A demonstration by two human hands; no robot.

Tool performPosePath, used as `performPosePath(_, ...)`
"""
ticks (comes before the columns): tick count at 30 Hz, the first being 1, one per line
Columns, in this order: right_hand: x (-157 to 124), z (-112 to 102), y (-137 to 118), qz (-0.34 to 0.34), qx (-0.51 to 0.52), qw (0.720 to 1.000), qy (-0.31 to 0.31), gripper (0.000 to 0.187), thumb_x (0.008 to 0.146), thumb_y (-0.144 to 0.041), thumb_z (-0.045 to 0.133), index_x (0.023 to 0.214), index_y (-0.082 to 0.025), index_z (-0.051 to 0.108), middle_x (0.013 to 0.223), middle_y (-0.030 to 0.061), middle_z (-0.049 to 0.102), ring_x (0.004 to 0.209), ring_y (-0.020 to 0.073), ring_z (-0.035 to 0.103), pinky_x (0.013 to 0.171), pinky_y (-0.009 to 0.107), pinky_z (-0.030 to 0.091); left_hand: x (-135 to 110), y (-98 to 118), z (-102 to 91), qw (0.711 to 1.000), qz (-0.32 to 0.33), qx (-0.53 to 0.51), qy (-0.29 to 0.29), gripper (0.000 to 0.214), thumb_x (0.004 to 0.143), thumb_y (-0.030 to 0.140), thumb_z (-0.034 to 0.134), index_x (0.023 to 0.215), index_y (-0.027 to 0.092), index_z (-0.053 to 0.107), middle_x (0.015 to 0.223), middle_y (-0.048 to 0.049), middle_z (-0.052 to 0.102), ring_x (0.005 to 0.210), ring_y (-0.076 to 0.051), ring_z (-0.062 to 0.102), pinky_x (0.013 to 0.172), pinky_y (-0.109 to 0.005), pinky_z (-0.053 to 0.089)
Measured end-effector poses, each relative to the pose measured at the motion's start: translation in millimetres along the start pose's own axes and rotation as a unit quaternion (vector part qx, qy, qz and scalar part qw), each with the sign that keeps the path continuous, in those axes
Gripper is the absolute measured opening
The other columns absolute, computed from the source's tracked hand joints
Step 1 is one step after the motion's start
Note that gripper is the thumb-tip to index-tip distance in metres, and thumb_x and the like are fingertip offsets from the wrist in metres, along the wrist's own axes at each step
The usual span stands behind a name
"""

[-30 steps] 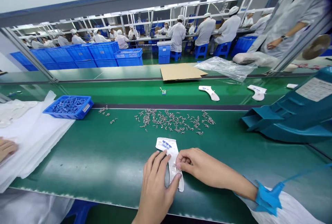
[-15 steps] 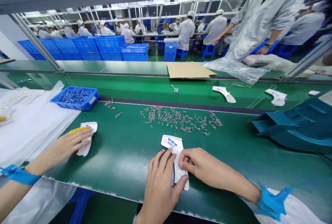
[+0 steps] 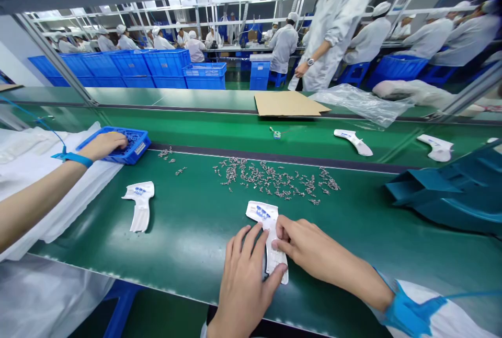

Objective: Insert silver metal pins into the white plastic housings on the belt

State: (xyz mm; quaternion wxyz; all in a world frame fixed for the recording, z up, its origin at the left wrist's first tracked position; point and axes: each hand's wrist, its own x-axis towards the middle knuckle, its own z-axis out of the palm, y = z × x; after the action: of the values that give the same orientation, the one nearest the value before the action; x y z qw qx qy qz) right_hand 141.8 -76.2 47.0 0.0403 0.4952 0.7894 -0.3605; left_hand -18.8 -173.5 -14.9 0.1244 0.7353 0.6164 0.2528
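Observation:
A white, pistol-shaped plastic shell (image 3: 262,212) with small blue pieces at its wide end lies before me on the green bench. My left hand (image 3: 248,280) rests with fingers spread, its fingertips along the shell's left side and its thumb over the lower end. Over the shell's right edge, my right hand (image 3: 308,244) is closed in a pinch; whatever is between its fingertips is hidden. Many small metal screws (image 3: 274,178) lie scattered just beyond.
On the left, another person's hand (image 3: 104,146) reaches into a blue bin (image 3: 135,155) of small blue parts; a second shell (image 3: 141,205) lies nearby. Shells (image 3: 355,142) and a small circuit board (image 3: 276,133) sit on the green belt. A teal chute (image 3: 443,191) stands right, cardboard (image 3: 290,104) beyond.
The other person's hand has left the second shell and gone into the blue bin. Belt items have shifted right. My right fingers sit slightly differently; my left hand stays on the shell.

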Motion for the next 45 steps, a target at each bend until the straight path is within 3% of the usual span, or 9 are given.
performPosePath(3,1,5,7,0.0,0.133,0.991,-0.025,0.014,0.093,-0.035,0.055,0.087,-0.024,0.049,0.082,0.0026,0.065,0.075,0.0205,0.063,0.062,0.03,0.046,0,-1,1.2,1.0,-0.008,-0.002,0.009,0.048,0.094,0.035,0.058,0.139,0.023,0.049,0.129,-0.0111,0.057,0.122,-0.029,0.051,0.099,-0.047,0.048)
performPosePath(8,2,21,16,0.034,0.352,0.935,-0.016,0.021,0.092,-0.041,0.056,0.095,-0.025,0.043,0.087,-0.001,0.06,0.074,0.0164,0.066,0.061,0.027,0.058,-1,-4,5.5,1.0,-0.016,0.0,0.022,0.05,0.094,0.035,0.058,0.141,0.02,0.048,0.114,-0.01,0.06,0.115,-0.028,0.052,0.094,-0.046,0.05)
performPosePath(16,7,40,13,0.012,0.246,0.966,0.08,0.017,0.091,-0.035,0.056,0.095,-0.025,0.043,0.079,-0.0045,0.059,0.056,0.0129,0.064,0.056,0.027,0.052,-1,-4,7.7,1.0,-0.011,-0.005,0.022,0.049,0.095,0.037,0.056,0.141,0.021,0.048,0.118,-0.0104,0.061,0.116,-0.029,0.052,0.095,-0.048,0.05)
performPosePath(28,4,46,12,-0.023,0.375,0.925,0.062,0.032,0.089,-0.05,0.06,0.102,-0.025,0.044,0.09,0.0008,0.063,0.072,0.0154,0.064,0.064,0.027,0.054,1,-12,15.6,0.997,-0.019,-0.05,0.055,0.054,0.095,0.035,0.056,0.146,0.022,0.043,0.12,-0.0101,0.064,0.114,-0.025,0.055,0.096,-0.042,0.052)
performPosePath(33,51,6,23,-0.066,0.454,0.884,0.092,0.042,0.08,-0.055,0.07,0.097,-0.023,0.048,0.078,-0.0014,0.064,0.064,0.0154,0.065,0.057,0.027,0.053,13,-47,-21.0,0.987,-0.075,0.0,0.14,0.051,0.098,0.036,0.048,0.146,0.023,0.043,0.133,-0.0115,0.059,0.124,-0.027,0.05,0.103,-0.047,0.046)
performPosePath(35,88,-23,35,-0.053,0.435,0.888,0.14,0.037,0.081,-0.046,0.073,0.097,-0.022,0.05,0.081,0.0018,0.069,0.067,0.017,0.068,0.061,0.029,0.056,13,-81,-45.8,0.971,-0.117,0.098,0.182,0.048,0.097,0.04,0.044,0.14,0.019,0.051,0.136,-0.0135,0.057,0.128,-0.031,0.047,0.106,-0.053,0.043)
performPosePath(39,161,-86,56,-0.006,0.368,0.904,0.217,0.011,0.093,-0.026,0.063,0.091,-0.017,0.058,0.085,0.0086,0.072,0.075,0.0173,0.07,0.071,0.029,0.058,-6,-156,-81.1,0.903,-0.244,0.278,0.22,0.063,0.094,0.052,0.034,0.13,0.007,0.058,0.143,-0.0231,0.049,0.135,-0.045,0.039,0.102,-0.062,0.042)
performPosePath(42,190,-119,68,0.007,0.309,0.915,0.259,0.019,0.097,-0.03,0.06,0.105,-0.013,0.064,0.102,0.0088,0.07,0.085,0.0182,0.069,0.077,0.035,0.059,-26,-197,-89.2,0.901,-0.237,0.294,0.215,0.069,0.094,0.055,0.03,0.131,0.004,0.057,0.139,-0.0232,0.054,0.127,-0.041,0.051,0.1,-0.057,0.047)
performPosePath(45,185,-131,85,0.006,0.216,0.932,0.29,0.023,0.097,-0.03,0.06,0.115,-0.017,0.066,0.12,0.0084,0.067,0.105,0.0228,0.065,0.092,0.042,0.053,-42,-212,-84.7,0.923,-0.169,0.277,0.205,0.058,0.095,0.05,0.035,0.129,0.01,0.06,0.134,-0.019,0.06,0.115,-0.034,0.062,0.093,-0.049,0.053)
